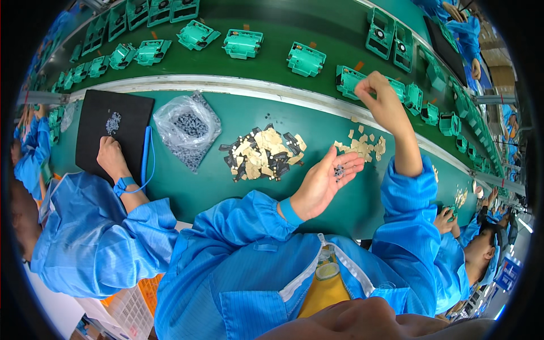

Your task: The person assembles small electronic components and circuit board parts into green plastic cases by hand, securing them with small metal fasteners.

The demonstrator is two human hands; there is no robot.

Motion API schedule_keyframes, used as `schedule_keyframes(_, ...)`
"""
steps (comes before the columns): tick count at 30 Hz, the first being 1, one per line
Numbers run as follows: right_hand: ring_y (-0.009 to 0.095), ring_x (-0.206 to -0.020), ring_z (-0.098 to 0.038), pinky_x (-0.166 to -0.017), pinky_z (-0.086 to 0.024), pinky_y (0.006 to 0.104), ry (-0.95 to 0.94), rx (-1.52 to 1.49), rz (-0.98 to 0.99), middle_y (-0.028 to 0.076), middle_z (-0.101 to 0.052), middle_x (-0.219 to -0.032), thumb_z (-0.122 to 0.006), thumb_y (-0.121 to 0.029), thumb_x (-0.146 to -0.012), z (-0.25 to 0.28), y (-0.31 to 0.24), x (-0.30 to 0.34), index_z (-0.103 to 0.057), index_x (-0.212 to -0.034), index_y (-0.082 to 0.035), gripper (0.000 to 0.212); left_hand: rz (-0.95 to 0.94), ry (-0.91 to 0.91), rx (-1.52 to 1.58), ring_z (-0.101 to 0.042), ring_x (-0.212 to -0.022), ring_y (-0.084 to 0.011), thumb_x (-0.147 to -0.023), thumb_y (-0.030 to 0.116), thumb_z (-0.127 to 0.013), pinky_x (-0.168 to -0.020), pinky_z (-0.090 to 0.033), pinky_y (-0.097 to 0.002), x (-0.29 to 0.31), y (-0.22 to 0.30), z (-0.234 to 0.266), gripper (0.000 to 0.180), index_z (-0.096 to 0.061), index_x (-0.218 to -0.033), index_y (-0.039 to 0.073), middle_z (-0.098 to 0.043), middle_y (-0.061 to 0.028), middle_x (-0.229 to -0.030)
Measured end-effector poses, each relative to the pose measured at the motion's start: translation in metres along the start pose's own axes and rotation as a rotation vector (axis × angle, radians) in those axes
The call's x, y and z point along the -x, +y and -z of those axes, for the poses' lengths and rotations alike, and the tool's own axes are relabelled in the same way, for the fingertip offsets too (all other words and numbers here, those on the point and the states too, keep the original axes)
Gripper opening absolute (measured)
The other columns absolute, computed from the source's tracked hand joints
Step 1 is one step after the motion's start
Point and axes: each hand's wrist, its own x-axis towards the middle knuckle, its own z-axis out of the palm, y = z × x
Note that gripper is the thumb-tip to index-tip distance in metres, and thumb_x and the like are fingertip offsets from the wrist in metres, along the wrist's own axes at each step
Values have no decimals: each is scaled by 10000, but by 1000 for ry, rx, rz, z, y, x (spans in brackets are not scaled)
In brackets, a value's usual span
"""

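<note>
My left hand [318,187] lies palm up with its fingers stretched out, carrying several small grey plastic parts [339,171] on the palm and fingers. Above the conveyor's near edge, my right hand [378,96] has thumb and forefinger brought together in a pinch; whatever is between the fingertips is too small to make out. It hovers at a green plastic housing [347,83] on the belt, partly covering the view of it. Beside my left hand lie scattered cream-coloured pieces [365,148]. Further left is a heap of cream and black pieces [263,156].
A clear plastic bag [187,127] of grey parts sits on the green table [221,198]. Left of it, a co-worker's hand [111,154] touches a black mat [90,150] with grey parts. Rows of green housings [242,43] stand on the conveyor belt [272,31]. Another co-worker sits at right.
</note>
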Motion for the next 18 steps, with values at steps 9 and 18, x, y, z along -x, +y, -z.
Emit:
schedule_keyframes(9,270,-926,-561,-820,-475,365,-65,57,-25,128,-594,-914,-648,-89,-875,-17,22,-26,-663,-886,26,117,-5,-26,19,-487,-1323,-243,-1082,488,-275,-1146,-354,-375,1,0,5,689,-377,-1451,-85,-509,-189,-1434)
schedule_keyframes(18,275,-942,-560,-817,-477,362,-93,108,22,126,-592,-926,-626,-70,-862,-17,15,-26,-663,-900,17,101,-3,-51,8,-486,-1324,-240,-1081,494,-287,-1146,-360,-373,0,-3,7,690,-387,-1445,-84,-508,-186,-1430)
